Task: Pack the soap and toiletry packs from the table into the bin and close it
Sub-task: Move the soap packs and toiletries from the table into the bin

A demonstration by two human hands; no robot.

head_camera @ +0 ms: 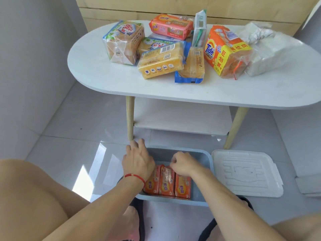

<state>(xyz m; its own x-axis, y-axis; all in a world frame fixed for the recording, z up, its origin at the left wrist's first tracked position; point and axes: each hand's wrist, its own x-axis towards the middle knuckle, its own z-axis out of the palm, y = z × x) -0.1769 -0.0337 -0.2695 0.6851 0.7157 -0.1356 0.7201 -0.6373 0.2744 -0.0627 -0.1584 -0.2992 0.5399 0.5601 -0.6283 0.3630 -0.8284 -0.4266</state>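
Bin point(207, 164) sits on the floor directly under both hands, lid off; packing step is in progress, roughly a third done by my read. Three orange soap packs point(166, 184) stand on edge side by side in the near-left part of the bin. Right hand point(184, 164) grip is curled narrow, fingertips pinching at the top edge of the middle pack, looks like seating or straightening it rather than carrying anything. Left hand point(138, 159) grip is spread wide and flat, resting on the bin's left rim just beside the leftmost pack, holding nothing, apparently steadying the bin. Right of the right-hand grip, the white lid point(246, 173) lies flat on the floor just beside the bin, so closing isn't started. Beyond both grips, up on the bench point(104, 75), still to move: a blue-labelled soap multipack point(122, 41), a yellow soap pack point(162, 62), a bar in blue wrap point(191, 66), an orange pack at the back point(172, 26), a toothbrush pack point(199, 28) standing upright, the Tide pack point(227, 51), and a clear bag of white items point(267, 47) far right. Next move, I'd say: let go of the middle pack, reach up and away to the bench, take the nearest pack. Space right of the three packs is open; bulky multipacks will need it, so fill that first.
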